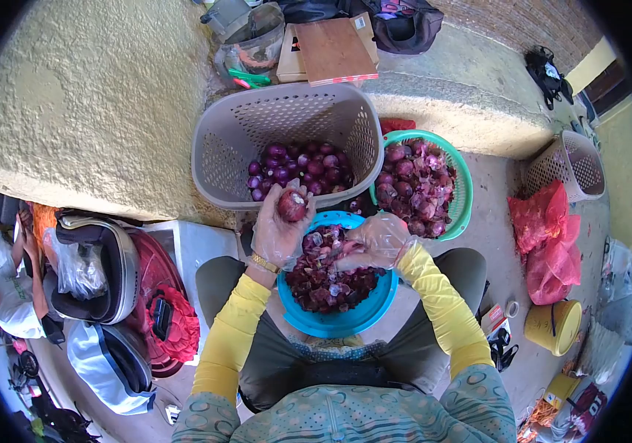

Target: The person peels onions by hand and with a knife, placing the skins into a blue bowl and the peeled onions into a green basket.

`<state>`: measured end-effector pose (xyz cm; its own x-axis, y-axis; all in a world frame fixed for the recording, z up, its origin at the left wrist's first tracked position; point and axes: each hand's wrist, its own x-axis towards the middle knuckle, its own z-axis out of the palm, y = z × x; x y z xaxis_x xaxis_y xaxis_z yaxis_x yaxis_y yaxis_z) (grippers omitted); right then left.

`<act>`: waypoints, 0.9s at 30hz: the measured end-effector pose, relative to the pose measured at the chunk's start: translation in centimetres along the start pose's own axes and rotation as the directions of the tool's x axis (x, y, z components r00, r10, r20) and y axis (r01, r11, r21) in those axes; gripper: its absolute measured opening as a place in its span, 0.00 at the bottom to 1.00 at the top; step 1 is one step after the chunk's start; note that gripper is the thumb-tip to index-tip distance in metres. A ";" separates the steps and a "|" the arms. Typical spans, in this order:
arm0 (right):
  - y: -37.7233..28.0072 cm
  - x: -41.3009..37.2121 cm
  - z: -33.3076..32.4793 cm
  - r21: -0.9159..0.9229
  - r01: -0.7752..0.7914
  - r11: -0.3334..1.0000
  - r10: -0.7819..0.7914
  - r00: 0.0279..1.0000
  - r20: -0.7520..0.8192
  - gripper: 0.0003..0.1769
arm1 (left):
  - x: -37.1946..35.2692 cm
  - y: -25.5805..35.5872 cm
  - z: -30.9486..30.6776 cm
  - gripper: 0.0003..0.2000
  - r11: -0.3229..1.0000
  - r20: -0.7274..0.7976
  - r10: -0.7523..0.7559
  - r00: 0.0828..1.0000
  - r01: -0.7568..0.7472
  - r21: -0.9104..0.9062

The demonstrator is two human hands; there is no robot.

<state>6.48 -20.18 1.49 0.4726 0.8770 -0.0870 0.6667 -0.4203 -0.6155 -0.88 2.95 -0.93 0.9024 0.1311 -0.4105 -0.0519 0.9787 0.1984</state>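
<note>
My left hand (pixel 275 232), in a clear plastic glove, holds a red onion (pixel 292 205) above the left rim of the blue basin (pixel 338 323). Over the right part of that basin is my right hand (pixel 378 242), also gloved, its fingers pointing left; whether they hold anything is hard to make out. Onion skins (pixel 330 284) fill the basin. Behind it, a large grey basket (pixel 216 159) contains shiny purple onions (pixel 312 166). The green basket (pixel 465 193) at the right contains onions with dry skins (pixel 419 184).
A low ledge (pixel 463 111) runs behind the baskets, bearing a brown board (pixel 336 50) and bags. Red mesh sacks (pixel 548 251), a yellow bucket (pixel 552 327) and another basket (pixel 570 166) stand right. Left are a white box (pixel 209 255), a red tub (pixel 164 266) and another person (pixel 21 303).
</note>
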 end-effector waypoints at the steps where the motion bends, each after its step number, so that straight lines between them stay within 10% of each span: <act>1: -0.1 -0.1 -0.2 -0.048 0.011 0.999 -0.012 1.000 -0.018 0.28 | 0.0 0.0 0.1 0.15 1.000 0.000 0.001 1.000 -0.001 0.000; 9: -1.4 1.6 -1.1 0.345 -0.105 0.933 0.232 0.907 -0.352 0.20 | -0.2 -0.7 1.5 0.10 0.980 0.068 0.023 0.997 -0.036 0.198; 17: -0.5 3.8 0.6 0.504 0.099 0.858 0.244 0.786 -0.568 0.16 | 0.6 -0.9 0.1 0.15 0.988 0.018 -0.012 1.000 0.010 0.153; 27: -0.1 3.6 0.5 0.528 0.086 0.845 0.188 0.877 -0.443 0.16 | 0.3 -1.3 1.5 0.21 0.976 0.160 -0.179 0.971 0.155 0.152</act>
<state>7.85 -16.90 0.88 0.7947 0.5869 0.1548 0.2993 -0.1570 -0.9412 0.14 1.48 0.04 0.9537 -0.0734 -0.2916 0.1545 0.9517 0.2655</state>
